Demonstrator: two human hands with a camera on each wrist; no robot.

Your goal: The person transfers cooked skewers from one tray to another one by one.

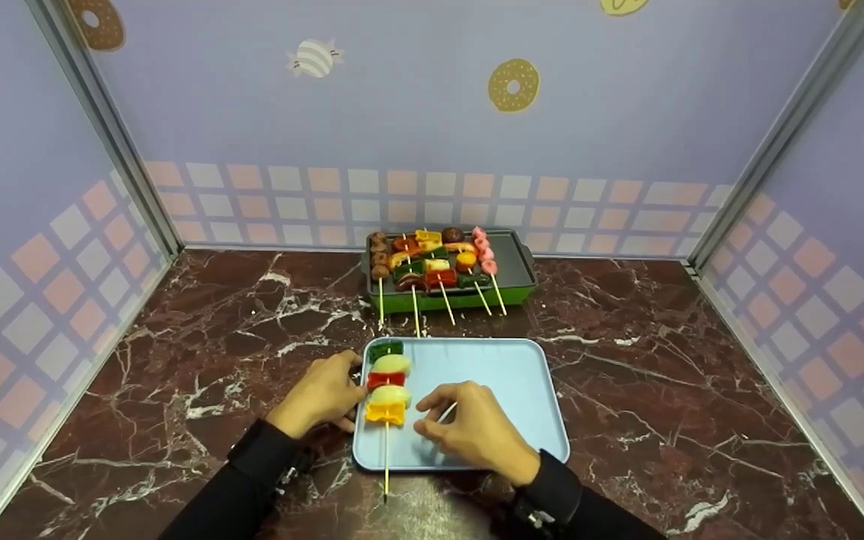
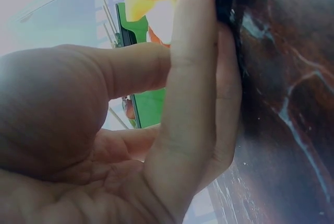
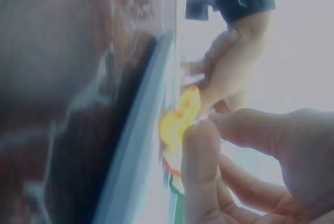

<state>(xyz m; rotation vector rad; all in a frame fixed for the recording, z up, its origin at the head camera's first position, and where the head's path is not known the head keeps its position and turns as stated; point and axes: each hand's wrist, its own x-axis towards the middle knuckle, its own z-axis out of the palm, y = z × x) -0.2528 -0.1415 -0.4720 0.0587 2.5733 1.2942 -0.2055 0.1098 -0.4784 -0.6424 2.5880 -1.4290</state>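
A light blue tray (image 1: 477,390) lies on the marbled tabletop. Along its left side rests a toy skewer (image 1: 387,394) with green, white, red and orange pieces, its stick (image 1: 386,465) reaching past the near rim. My left hand (image 1: 325,394) grips the tray's left rim; in the left wrist view, its fingers (image 2: 193,62) lie against the tray's edge. Just right of the skewer, my right hand (image 1: 477,427) hovers over the tray with bent fingers and nothing between them. The orange piece (image 3: 177,122) appears beyond those fingertips in the right wrist view.
Behind the tray stands a green toy grill (image 1: 469,301) with a dark top. Several loaded skewers (image 1: 443,281) lie on it, their sticks pointing toward me. Patterned panels (image 1: 432,112) enclose the table at the back and both sides.
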